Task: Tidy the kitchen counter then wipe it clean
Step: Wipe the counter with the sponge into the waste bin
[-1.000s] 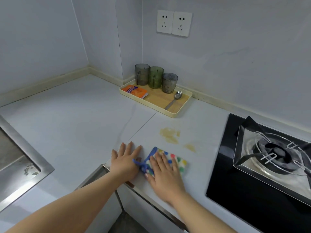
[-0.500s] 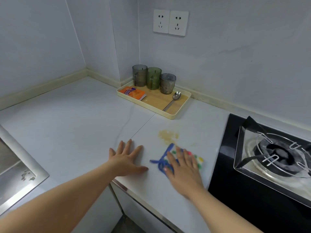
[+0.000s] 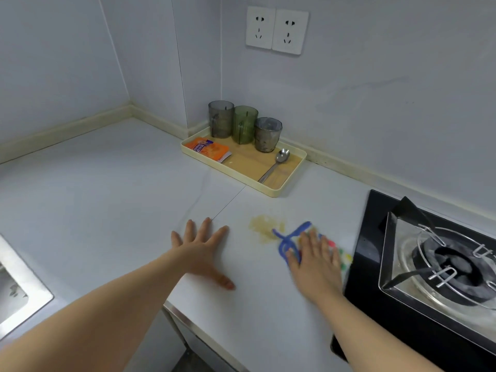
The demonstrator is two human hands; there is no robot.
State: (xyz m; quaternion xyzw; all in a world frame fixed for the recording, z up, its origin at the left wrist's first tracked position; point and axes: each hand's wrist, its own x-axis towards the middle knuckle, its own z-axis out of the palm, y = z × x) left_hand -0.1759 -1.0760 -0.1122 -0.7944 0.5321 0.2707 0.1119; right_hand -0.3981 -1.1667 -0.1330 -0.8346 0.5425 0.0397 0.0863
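A dotted cleaning cloth with a blue loop (image 3: 291, 237) lies on the white counter (image 3: 107, 200) just left of the stove. My right hand (image 3: 315, 257) presses flat on it, fingers straight; the cloth is blurred. A yellowish-brown stain (image 3: 264, 228) sits on the counter right beside the cloth's far-left edge. My left hand (image 3: 201, 247) rests flat on the counter, fingers spread, to the left of the stain. A cream tray (image 3: 279, 190) by the back wall holds three cups (image 3: 244, 124), a spoon (image 3: 276, 163) and an orange packet (image 3: 208, 150).
A black gas stove (image 3: 370, 264) with a foil-lined burner (image 3: 453, 261) takes up the right side. A steel sink (image 3: 16, 294) is at the left edge. The counter's front edge runs just below my forearms. Two wall sockets (image 3: 276, 30) hang above the tray.
My right hand has slid the cloth away from me and to the right, up beside the stain. My left hand has stayed flat on the counter.
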